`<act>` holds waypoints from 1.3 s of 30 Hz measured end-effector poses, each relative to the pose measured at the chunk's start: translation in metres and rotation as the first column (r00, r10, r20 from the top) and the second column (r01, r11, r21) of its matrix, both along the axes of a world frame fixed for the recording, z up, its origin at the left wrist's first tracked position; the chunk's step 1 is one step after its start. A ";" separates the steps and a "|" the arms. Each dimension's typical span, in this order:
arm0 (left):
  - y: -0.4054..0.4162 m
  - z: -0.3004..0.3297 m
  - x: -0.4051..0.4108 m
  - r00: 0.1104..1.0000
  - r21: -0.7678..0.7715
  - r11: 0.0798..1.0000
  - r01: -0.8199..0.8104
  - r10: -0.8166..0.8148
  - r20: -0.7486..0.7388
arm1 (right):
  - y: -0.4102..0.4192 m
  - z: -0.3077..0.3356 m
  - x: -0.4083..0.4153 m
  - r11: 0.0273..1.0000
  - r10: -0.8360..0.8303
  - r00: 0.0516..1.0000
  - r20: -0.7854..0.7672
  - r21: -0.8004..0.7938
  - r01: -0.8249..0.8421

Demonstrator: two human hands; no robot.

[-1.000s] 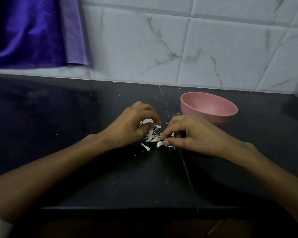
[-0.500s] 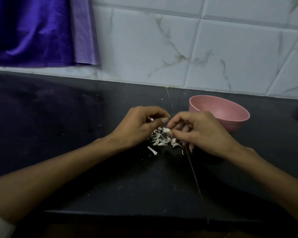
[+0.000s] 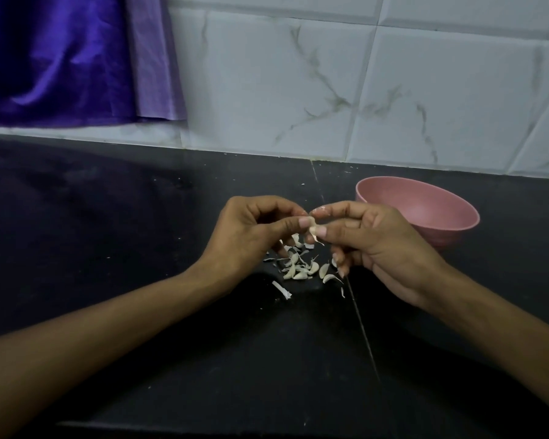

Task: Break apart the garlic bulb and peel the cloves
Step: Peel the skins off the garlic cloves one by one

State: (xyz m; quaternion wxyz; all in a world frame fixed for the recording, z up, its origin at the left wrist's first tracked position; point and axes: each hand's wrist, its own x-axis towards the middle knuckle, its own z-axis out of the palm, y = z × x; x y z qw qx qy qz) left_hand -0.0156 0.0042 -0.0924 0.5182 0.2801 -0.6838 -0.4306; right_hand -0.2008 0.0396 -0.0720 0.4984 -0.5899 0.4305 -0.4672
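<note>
A small pale garlic clove [image 3: 313,229] is held in the air between both hands, above the black counter. My left hand [image 3: 251,236] pinches its upper end with thumb and forefinger. My right hand [image 3: 371,248] pinches its lower side, and a thin tail of skin hangs below. Under the hands lies a loose pile of several garlic cloves and skins [image 3: 301,267] on the counter. A single strip of skin [image 3: 281,289] lies a little nearer to me.
A pink bowl [image 3: 425,207] stands on the counter just behind and right of my right hand; nothing shows inside it. The black counter [image 3: 140,232] has a seam running front to back. A white tiled wall and a purple cloth [image 3: 61,58] are behind.
Both hands have risen from the pile on the counter. They now hold one clove between them in the air, where a second ago they were down among the cloves.
</note>
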 end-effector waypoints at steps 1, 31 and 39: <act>0.001 0.000 0.000 1.000 -0.014 1.000 0.000 0.001 0.008 | 0.000 -0.001 0.000 1.000 -0.002 1.000 0.009 0.011 0.002; 0.004 -0.001 0.001 0.995 -0.196 0.979 -0.057 0.072 0.069 | 0.005 0.002 0.007 0.928 0.008 0.952 0.305 0.352 -0.120; 0.005 -0.003 0.001 0.978 -0.274 0.962 -0.010 0.067 0.197 | 0.007 0.004 0.006 0.899 0.044 0.940 0.339 0.396 -0.186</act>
